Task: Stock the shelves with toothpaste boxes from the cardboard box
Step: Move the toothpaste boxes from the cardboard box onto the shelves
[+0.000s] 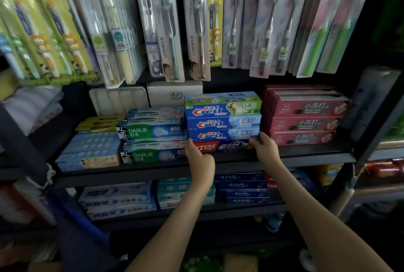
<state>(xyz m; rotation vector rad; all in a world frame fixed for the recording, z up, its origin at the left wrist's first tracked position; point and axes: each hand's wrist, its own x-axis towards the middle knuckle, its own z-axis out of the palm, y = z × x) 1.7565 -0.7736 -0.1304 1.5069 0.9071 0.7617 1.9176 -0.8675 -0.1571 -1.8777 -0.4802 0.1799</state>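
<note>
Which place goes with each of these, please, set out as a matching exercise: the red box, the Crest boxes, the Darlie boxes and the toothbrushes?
Things
1. red box
2. Crest boxes
3. Darlie boxes
4. toothbrushes

Places
A. hanging above the shelf
B. gripped at its ends by the left hand and right hand
C. stacked on the red box
D. on the shelf, left of the Crest boxes

Pairs: 1-B, 2-C, 3-D, 4-A
</note>
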